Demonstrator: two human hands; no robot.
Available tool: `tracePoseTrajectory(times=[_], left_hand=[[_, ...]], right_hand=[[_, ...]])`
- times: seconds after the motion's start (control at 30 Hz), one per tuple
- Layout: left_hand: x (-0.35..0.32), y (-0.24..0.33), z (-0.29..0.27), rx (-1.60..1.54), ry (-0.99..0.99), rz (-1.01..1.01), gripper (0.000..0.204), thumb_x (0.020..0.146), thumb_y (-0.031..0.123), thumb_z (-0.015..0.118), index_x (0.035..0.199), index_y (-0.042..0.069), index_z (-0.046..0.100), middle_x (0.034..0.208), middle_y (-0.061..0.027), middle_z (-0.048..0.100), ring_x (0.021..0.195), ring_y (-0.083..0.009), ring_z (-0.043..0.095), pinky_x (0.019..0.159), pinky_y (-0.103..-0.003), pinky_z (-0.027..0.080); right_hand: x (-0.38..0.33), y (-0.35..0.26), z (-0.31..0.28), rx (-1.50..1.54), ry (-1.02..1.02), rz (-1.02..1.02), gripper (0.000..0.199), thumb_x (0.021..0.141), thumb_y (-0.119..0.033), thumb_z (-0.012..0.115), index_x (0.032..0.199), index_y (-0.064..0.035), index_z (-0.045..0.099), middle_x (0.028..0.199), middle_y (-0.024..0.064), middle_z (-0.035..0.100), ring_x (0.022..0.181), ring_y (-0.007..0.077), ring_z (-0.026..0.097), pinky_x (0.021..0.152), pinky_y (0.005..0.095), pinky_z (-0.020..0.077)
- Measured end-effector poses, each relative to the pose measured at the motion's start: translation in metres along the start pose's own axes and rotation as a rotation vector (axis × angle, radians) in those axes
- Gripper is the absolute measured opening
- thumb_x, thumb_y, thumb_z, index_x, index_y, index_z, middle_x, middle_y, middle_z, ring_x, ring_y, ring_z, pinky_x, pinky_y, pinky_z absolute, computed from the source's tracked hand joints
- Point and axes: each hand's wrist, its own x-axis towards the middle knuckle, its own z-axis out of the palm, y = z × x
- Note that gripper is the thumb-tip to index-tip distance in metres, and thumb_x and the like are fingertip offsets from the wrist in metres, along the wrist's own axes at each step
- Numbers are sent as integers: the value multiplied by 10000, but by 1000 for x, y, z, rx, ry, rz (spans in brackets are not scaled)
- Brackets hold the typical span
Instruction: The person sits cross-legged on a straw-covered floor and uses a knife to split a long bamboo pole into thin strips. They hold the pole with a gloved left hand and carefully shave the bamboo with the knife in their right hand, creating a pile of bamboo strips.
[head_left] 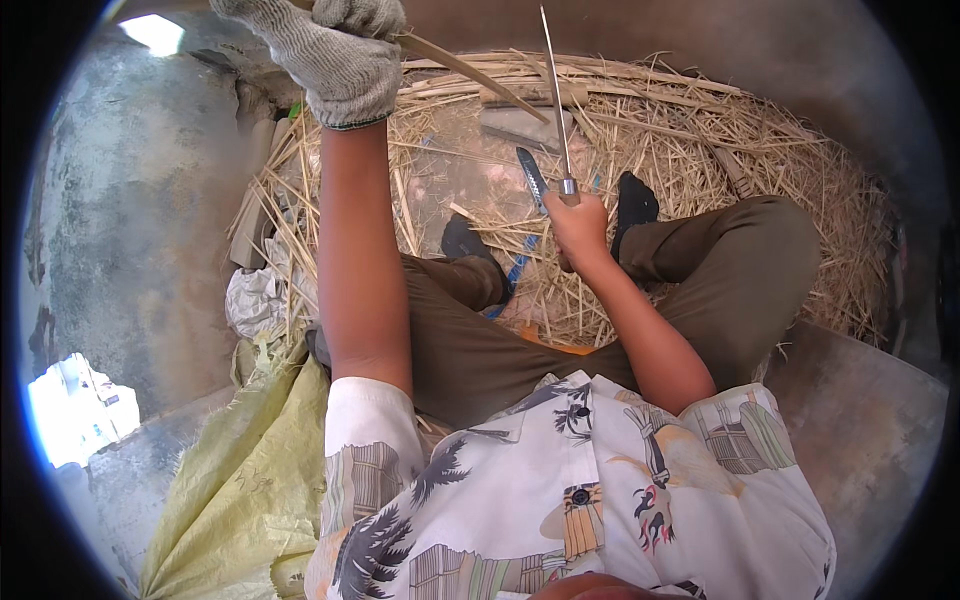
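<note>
Straw-strewn floor (465, 170); hands (582, 226) (gloved left cropped) hold strip (472, 72), knife (560, 120).

— Bright or dim?
— Moderately bright, with daylight at the left; burnt out to white in a small far-left patch (153, 34) and a larger near-left patch (85, 408).
— Glare anywhere else?
— Pale sheen across the left wall (130, 200), plus a thin gleam along the knife (560, 130).
— And the dim parts?
— Brownish gloom over the far-right wall (810, 60); soft, deep shade in the trousers (740, 250).
— Focus?
— Fairly clear on the straw (690, 130) and printed shirt (540, 470); smooth and hazy on the far-right wall.
— Distortion?
— Strong: lines bowed toward the rim, black corners, blue fringing beside the near-left patch.
</note>
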Motion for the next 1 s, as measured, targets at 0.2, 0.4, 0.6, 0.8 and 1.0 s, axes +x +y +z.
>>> tracePoseTrajectory(times=[0.2, 0.4, 0.6, 0.8, 1.0], left_hand=[[6, 5, 5, -52, -121, 32, 723, 872, 792, 450, 480, 212, 271, 419, 75, 228, 341, -72, 238, 300, -259, 166], [7, 2, -6, -149, 0, -73, 753, 780, 872, 430, 484, 197, 279, 435, 58, 247, 373, -95, 225, 344, -270, 175], [7, 8, -25, -64, -46, -115, 799, 672, 960, 391, 495, 187, 300, 456, 49, 260, 404, -116, 232, 402, -281, 196], [13, 0, -27, -204, -331, -263, 866, 557, 1042, 337, 493, 179, 332, 476, 37, 254, 439, -139, 258, 479, -317, 234], [4, 2, -23, -128, -235, -247, 865, 563, 1041, 334, 494, 179, 338, 474, 37, 258, 439, -141, 261, 480, -316, 237]], right_hand=[[15, 14, 10, 137, -92, 63, 305, 817, -203, 654, 603, -23, 532, 511, 30, 508, 442, 140, 477, 451, 345, 391], [15, -2, 3, 159, -196, 410, 172, 779, -138, 659, 729, -46, 523, 552, 7, 442, 383, 115, 413, 353, 303, 334], [15, -5, 1, 161, -62, 70, 221, 811, -165, 679, 684, -57, 533, 527, 9, 479, 398, 109, 450, 368, 304, 348], [11, 19, 11, -18, -14, -54, 320, 815, -206, 657, 602, 6, 548, 530, 42, 529, 494, 141, 486, 517, 366, 405], [13, 13, 5, 31, -178, 186, 256, 823, -160, 663, 639, -56, 518, 509, 21, 496, 369, 132, 442, 366, 305, 358]])
